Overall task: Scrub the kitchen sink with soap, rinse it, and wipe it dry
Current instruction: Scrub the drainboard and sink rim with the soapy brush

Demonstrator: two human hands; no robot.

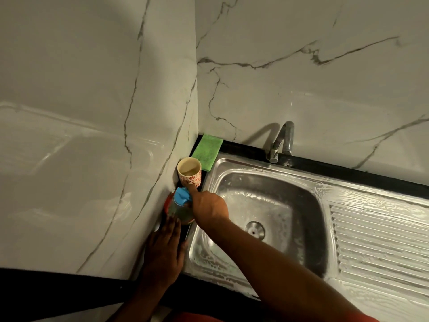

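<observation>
The steel sink is streaked with soapy film, and its drain sits at the bottom of the basin. A soap bottle with a blue cap stands on a red dish in the corner left of the sink. My right hand grips the bottle just under the cap, its index finger stretched out towards a patterned cup. My left hand lies flat on the dark counter, fingertips touching the bottle's base. A folded green cloth lies behind the cup.
The tap stands at the back of the sink, with no water running. A ribbed drainboard extends to the right. Marble walls close in the corner on the left and behind. The black counter edge runs along the front left.
</observation>
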